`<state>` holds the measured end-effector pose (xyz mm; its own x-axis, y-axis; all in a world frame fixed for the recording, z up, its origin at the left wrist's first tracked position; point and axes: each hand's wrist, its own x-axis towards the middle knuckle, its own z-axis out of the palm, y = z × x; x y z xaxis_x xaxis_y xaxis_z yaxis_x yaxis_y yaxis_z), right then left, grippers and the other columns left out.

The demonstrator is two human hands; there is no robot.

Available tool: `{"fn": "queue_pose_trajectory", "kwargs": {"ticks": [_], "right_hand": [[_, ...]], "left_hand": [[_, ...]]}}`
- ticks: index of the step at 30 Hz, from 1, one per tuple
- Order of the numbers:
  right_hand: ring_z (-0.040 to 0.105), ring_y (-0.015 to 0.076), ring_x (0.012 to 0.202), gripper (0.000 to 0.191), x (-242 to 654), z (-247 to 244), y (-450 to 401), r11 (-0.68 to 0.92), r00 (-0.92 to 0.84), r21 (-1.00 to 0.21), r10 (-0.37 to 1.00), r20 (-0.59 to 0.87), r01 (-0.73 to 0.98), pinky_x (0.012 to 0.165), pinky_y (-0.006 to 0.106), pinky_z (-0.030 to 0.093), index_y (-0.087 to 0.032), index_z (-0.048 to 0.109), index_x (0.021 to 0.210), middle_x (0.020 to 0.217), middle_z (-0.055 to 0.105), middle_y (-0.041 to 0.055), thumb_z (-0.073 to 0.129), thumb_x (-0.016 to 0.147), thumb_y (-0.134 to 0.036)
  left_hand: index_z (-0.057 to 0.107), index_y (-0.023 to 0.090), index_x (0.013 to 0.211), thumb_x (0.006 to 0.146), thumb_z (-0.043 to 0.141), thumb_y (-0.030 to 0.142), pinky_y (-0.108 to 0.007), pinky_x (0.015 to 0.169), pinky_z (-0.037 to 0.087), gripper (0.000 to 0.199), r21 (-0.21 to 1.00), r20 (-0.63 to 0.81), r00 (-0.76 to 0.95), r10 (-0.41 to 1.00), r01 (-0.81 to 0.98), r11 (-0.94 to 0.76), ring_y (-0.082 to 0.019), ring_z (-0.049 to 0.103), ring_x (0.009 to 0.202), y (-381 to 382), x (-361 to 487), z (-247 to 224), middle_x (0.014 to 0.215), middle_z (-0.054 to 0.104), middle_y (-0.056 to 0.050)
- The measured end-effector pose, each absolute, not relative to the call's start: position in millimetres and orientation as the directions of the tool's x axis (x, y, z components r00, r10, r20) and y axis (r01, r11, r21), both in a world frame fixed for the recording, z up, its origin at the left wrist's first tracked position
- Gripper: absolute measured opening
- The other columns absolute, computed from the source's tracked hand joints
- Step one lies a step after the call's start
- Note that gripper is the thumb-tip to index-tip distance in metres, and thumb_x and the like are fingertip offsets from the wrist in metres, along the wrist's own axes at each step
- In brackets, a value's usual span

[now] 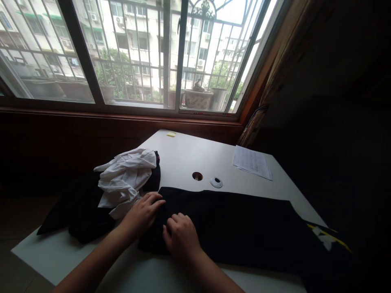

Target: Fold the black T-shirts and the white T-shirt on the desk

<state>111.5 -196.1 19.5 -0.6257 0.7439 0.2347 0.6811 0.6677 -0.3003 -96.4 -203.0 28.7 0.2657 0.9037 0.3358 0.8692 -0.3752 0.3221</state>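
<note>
Hands: 2 tot., i.e. 1 L hand + 1 R hand. Flat dark garment: 1, on 1 desk. White cloth, left: 1 bunched pc.; dark cloth by it, qty. unclear. Desk hole: 1; ring cover: 1, just right of hole. Paper sheets, far right: min. 2. Yellow sticker, far edge: 1. Window: 1. Curtain, right: 1. Planters outside: min. 5.
</note>
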Motion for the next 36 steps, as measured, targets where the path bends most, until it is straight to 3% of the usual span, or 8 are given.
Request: {"fn": "queue_pose_trajectory", "kwargs": {"ticks": [6, 14, 16, 18, 22, 26, 30, 36], "right_hand": [[0.06, 0.0212, 0.088, 0.015, 112, 15, -194, 0.666, -0.622, -0.302, 0.746, 0.239, 0.682, 0.083, 0.037, 0.041, -0.022, 0.063, 0.08, 0.087, 0.068, 0.004, 0.057, 0.092, -0.027], [0.06, 0.0207, 0.089, 0.015, 114, 26, -195, 0.652, -0.631, -0.335, 0.754, 0.183, 0.681, 0.08, 0.035, 0.045, -0.022, 0.062, 0.081, 0.089, 0.067, 0.0035, 0.057, 0.093, -0.029], [0.059, 0.0217, 0.095, 0.009, 120, 30, -189, 0.633, -0.61, -0.351, 0.769, 0.19, 0.69, 0.083, 0.035, 0.047, -0.023, 0.064, 0.09, 0.1, 0.067, 0.0046, 0.058, 0.093, -0.029], [0.057, 0.0249, 0.11, 0.017, 132, 30, -178, 0.594, -0.548, -0.342, 0.804, 0.231, 0.728, 0.093, 0.04, 0.047, -0.025, 0.065, 0.109, 0.12, 0.064, 0.0073, 0.058, 0.094, -0.03], [0.035, 0.028, 0.144, 0.045, 166, 21, -149, 0.573, -0.51, -0.262, 0.816, 0.273, 0.777, 0.118, 0.052, 0.028, -0.029, 0.05, 0.145, 0.153, 0.047, 0.0075, 0.049, 0.101, -0.038], [0.017, 0.0248, 0.154, 0.06, 204, 17, -125, 0.534, -0.521, -0.209, 0.845, 0.119, 0.819, 0.125, 0.052, 0.011, -0.028, 0.033, 0.157, 0.167, 0.023, 0.0027, 0.034, 0.103, -0.054], [0.01, 0.0219, 0.155, 0.069, 251, 19, -103, 0.41, -0.419, -0.176, 0.908, -0.018, 0.895, 0.125, 0.05, 0.006, -0.026, 0.022, 0.161, 0.169, 0.011, 0.0007, 0.02, 0.102, -0.063], [0.007, 0.0216, 0.156, 0.072, 348, 11, -64, 0.175, -0.179, -0.07, 0.982, -0.061, 0.982, 0.125, 0.052, 0.008, -0.021, 0.016, 0.162, 0.169, 0.01, 0.0029, 0.017, 0.102, -0.062]], "left_hand": [[0.052, 0.026, 0.144, 0.098, 0.048, 0.013, -0.051, 0.117, 0.039, 0.049, 0.328, 0.324, 0.441, 0.837, 0.778, -0.536, -0.027, 0.039, 0.147, -155, -73, 29, 0.154, 0.049, -0.009], [0.038, 0.023, 0.154, 0.104, 0.044, 0.028, -0.055, 0.121, 0.027, 0.051, 0.223, 0.295, 0.386, 0.874, 0.862, -0.456, -0.028, 0.028, 0.151, -130, -59, 2, 0.16, 0.038, -0.011], [0.038, 0.022, 0.154, 0.104, 0.044, 0.03, -0.054, 0.122, 0.025, 0.052, 0.208, 0.315, 0.373, 0.873, 0.87, -0.447, -0.028, 0.029, 0.151, -131, -61, -1, 0.16, 0.038, -0.012], [0.039, 0.021, 0.154, 0.104, 0.044, 0.032, -0.054, 0.122, 0.024, 0.052, 0.193, 0.322, 0.369, 0.872, 0.876, -0.442, -0.028, 0.03, 0.151, -132, -62, -3, 0.16, 0.038, -0.013], [0.037, 0.021, 0.155, 0.104, 0.042, 0.034, -0.055, 0.121, 0.023, 0.053, 0.154, 0.312, 0.377, 0.872, 0.886, -0.438, -0.029, 0.03, 0.15, -130, -62, -8, 0.161, 0.036, -0.012], [0.034, 0.022, 0.157, 0.105, 0.039, 0.035, -0.054, 0.122, 0.023, 0.054, 0.089, 0.27, 0.365, 0.891, 0.912, -0.401, -0.029, 0.028, 0.151, -127, -63, -12, 0.163, 0.032, -0.009], [0.03, 0.023, 0.158, 0.105, 0.038, 0.04, -0.053, 0.122, 0.023, 0.056, 0.035, 0.215, 0.351, 0.911, 0.93, -0.367, -0.027, 0.026, 0.152, -125, -63, -13, 0.164, 0.027, -0.006], [0.031, 0.023, 0.158, 0.105, 0.036, 0.042, -0.054, 0.122, 0.022, 0.056, 0.026, 0.188, 0.342, 0.921, 0.935, -0.352, -0.028, 0.025, 0.152, -125, -62, -11, 0.164, 0.026, -0.006]]}}
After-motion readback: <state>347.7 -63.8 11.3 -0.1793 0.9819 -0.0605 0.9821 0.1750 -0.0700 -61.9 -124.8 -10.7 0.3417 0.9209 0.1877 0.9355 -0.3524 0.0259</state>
